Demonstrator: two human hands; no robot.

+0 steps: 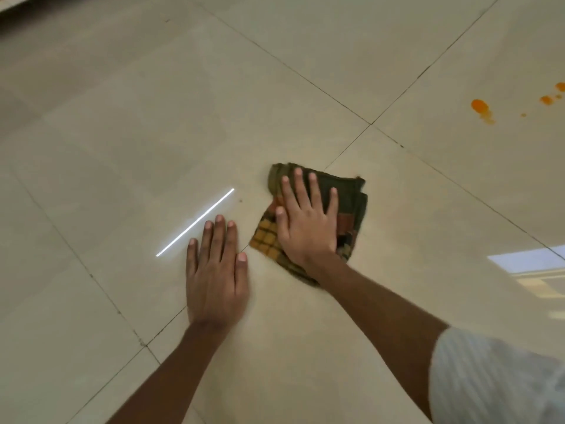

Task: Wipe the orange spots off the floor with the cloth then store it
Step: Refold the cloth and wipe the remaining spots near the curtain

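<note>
Pressing flat on the cloth [351, 209] with the right hand [305, 221], palm down, fingers [312, 188] spread apart across the fabric and not curled around it. Folded and checked in dark green, orange and yellow, lying on the pale tiled floor [153, 117] near the middle of the view, just beside a grout line. Resting palm-down on the bare tile just left of the cloth, the left hand [217, 270], fingers held close together and straight, thumb near the cloth's lower corner but apart from it. Showing well off to the upper right, on another tile far from the cloth: orange spots [481, 108], one larger blob with a smear below it and several smaller dots trailing toward the right edge. Reflecting a thin bright light strip [195, 221] on the glossy tile just beyond the left fingertips. Visible at the lower right, a pale striped sleeve [489, 377] on the right arm.
</note>
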